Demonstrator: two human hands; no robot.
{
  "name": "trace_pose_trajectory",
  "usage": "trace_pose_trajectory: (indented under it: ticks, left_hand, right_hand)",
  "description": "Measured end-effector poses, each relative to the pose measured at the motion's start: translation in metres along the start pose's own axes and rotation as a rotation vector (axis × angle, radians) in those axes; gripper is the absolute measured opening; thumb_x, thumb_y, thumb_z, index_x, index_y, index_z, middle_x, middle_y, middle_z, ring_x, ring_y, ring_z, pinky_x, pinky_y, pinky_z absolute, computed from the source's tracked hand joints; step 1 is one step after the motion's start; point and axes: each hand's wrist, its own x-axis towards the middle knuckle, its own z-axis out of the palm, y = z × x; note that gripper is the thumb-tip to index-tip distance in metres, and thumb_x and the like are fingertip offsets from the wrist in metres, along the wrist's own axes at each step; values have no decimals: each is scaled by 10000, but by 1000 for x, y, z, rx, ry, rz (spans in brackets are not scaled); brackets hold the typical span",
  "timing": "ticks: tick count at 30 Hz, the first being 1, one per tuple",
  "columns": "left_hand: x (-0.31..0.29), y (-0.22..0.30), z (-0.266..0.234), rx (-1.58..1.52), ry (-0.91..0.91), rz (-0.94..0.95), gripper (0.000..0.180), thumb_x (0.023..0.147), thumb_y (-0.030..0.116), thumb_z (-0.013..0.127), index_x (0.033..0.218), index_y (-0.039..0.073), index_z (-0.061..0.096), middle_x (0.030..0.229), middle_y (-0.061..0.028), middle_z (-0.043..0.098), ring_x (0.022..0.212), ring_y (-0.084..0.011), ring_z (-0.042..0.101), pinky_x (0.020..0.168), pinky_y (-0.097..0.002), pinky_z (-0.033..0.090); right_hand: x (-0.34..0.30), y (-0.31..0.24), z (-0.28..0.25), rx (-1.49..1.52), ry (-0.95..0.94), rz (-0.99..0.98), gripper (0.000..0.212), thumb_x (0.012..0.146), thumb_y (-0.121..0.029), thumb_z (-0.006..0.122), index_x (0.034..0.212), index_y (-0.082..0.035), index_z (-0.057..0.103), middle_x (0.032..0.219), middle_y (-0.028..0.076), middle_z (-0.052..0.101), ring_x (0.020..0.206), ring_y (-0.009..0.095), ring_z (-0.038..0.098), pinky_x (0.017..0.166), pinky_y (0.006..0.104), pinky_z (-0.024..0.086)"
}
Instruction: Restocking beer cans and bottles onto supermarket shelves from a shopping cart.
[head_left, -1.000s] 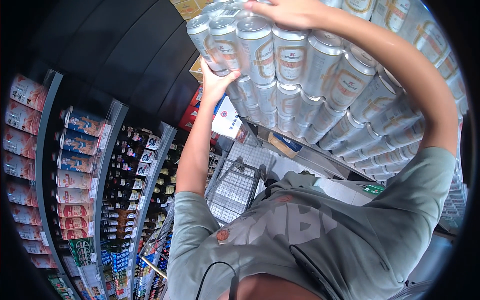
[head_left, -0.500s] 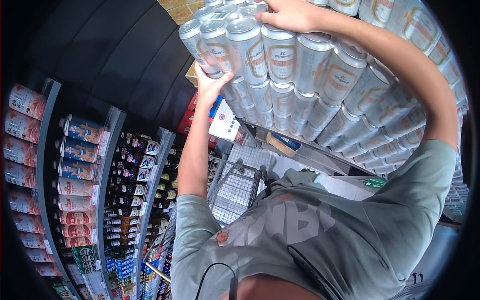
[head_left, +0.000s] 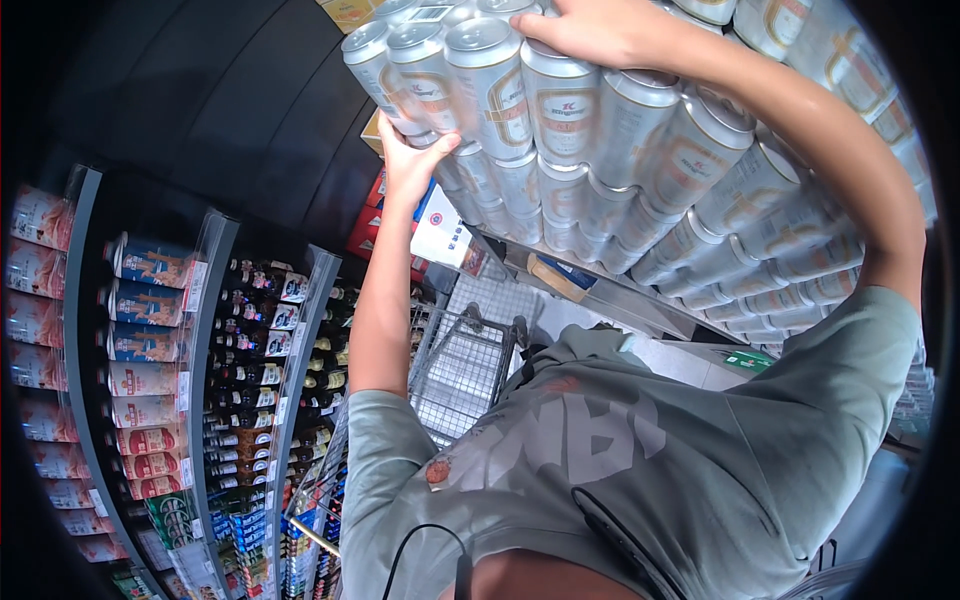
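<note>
A shrink-wrapped pack of silver-white drink cans forms the top layer of a tall stack in front of me. My left hand is closed round the pack's lower left corner, with the thumb on the front can and the other fingers mostly hidden behind. Across the top lies my right hand, its thumb on the lid of a front can. The picture's upper edge cuts off its other fingers. Under the pack, more wrapped cans stand in layers, close beneath my left hand.
A wire shopping cart stands below my left forearm. Shelves with bottles and red and blue packages line the left side. White and red boxes stand past the stack's left end. Under the stack runs a grey ledge.
The whole view has shifted slightly. In the picture, the pack's left end and my left hand appear a little further left and higher. Both hands keep their hold on it.
</note>
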Motion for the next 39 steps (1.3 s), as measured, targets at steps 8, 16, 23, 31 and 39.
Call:
trace_pose_trajectory:
  ticks: [8,16,23,31,39]
  left_hand:
    - [-1,2,3,18,18,11,994,690,80,917,1464,29,296,1347,-140,509,1234,-253,559,1050,-400,477]
    - [-1,-2,6,70,49,46,1033,667,123,934,1477,28,301,1356,-143,506,1248,-261,539,1061,-406,454]
    - [-1,-2,8,71,56,88,1089,657,133,943,1493,17,255,1344,-151,498,1238,-265,543,1055,-408,461]
    - [-4,2,-3,130,-67,158,1150,647,109,945,1531,43,213,1393,-160,488,1270,-279,540,1078,-418,453]
    - [-65,-52,-15,449,112,146,1023,853,143,811,1594,0,120,1537,-252,386,1413,-317,443,1146,-417,397]
  right_hand:
    - [12,23,8,97,133,-412,493,958,-249,583,1381,-2,525,1195,220,659,1114,336,637,979,422,502]
    - [9,16,9,40,120,-321,462,988,-260,569,1365,4,523,1166,231,662,1079,337,649,938,430,522]
    - [10,29,13,10,75,-253,464,997,-318,573,1333,1,535,1145,253,660,1064,380,652,920,452,528]
    - [1,-3,-4,-382,-39,206,535,957,-398,576,1324,-11,538,1153,272,651,1031,425,649,911,489,521]
    - [-48,-90,-4,-440,83,-283,167,835,-147,614,911,0,592,906,151,642,850,369,628,780,435,480]
